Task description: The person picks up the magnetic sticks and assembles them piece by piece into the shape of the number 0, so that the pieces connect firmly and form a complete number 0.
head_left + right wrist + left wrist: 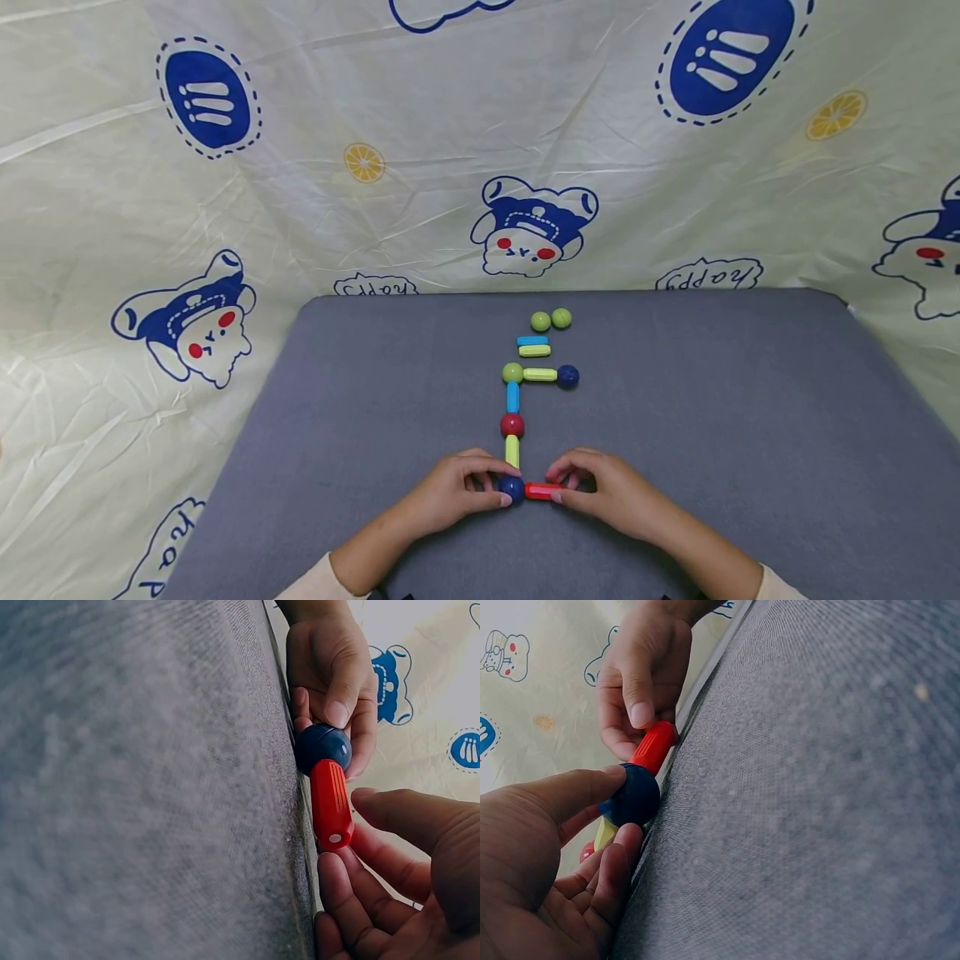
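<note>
My left hand [465, 486] pinches a dark blue ball [512, 490] between thumb and fingers, at the near end of a row of toy balls and sticks. A red stick [542, 491] extends right from that ball, one end against it. Around the stick's free end my right hand [611, 490] is loosely curved. In the right wrist view its thumb [373, 801] appears just off the red stick [331, 804], with the other fingers close by its end. A yellow-green stick [512, 451] joins the blue ball to a red ball [512, 425] farther off.
Beyond the red ball, a light blue stick [513, 397] leads to a green ball [513, 372]. From there a yellow-green stick [540, 375] runs right to another dark blue ball [567, 377]. Two loose sticks [535, 351] and two green balls [541, 322] lie farther back on the grey table [360, 400].
</note>
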Demonstrator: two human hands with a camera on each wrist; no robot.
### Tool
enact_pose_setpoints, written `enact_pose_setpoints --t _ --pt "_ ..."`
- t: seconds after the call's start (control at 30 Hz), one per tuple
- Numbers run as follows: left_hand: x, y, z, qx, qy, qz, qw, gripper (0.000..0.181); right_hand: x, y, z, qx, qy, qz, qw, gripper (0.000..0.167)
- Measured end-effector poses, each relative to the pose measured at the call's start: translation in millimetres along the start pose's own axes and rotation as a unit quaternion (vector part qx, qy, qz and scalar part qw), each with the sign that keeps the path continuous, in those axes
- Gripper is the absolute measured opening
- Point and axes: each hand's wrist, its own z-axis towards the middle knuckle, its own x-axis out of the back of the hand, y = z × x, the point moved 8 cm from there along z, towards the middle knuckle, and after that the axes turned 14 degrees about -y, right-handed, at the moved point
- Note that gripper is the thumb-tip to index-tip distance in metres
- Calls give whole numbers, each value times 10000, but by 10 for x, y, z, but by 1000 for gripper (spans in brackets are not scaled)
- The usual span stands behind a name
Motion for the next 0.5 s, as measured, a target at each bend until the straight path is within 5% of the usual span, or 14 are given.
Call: enact_pose_setpoints --t 0.27,0.5 --pt "2 5 -5 -39 9 12 10000 26 77 -18 6 21 98 345 9994 28" --pt "3 4 -7 -38 7 20 10000 26 259 -54 2 107 588 209 9980 32"
